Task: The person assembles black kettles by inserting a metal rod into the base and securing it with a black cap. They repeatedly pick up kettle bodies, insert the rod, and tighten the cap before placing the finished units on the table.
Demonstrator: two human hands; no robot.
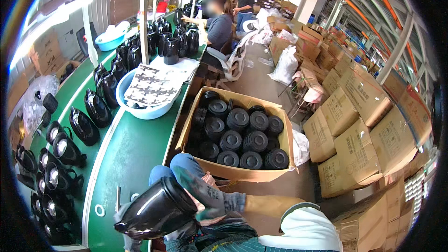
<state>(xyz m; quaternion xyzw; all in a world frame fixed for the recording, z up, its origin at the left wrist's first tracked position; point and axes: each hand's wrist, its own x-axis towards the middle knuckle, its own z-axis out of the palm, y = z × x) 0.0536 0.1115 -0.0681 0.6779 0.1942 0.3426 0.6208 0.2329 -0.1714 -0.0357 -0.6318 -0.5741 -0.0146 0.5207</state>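
A glossy black jug body (158, 207) lies tilted across my lap, its narrow spout end to the left and its wide end to the right. My left hand (123, 212), in a grey glove, is closed around the spout end; the jug body hides most of its fingers. At the wide end, my right hand (205, 195), also gloved in grey, grips the rim, with its fingertips partly hidden. Just ahead of my knees stands an open cardboard box (242, 173) holding many round black ribbed parts (230, 140).
The green bench (135, 142) on my left carries rows of black jug bodies (84, 126), some showing silvery insides. A light-blue basin (151, 112) with a patterned sheet stands farther along. Stacked cartons (352, 151) line the right. Two people (219, 28) are farther off.
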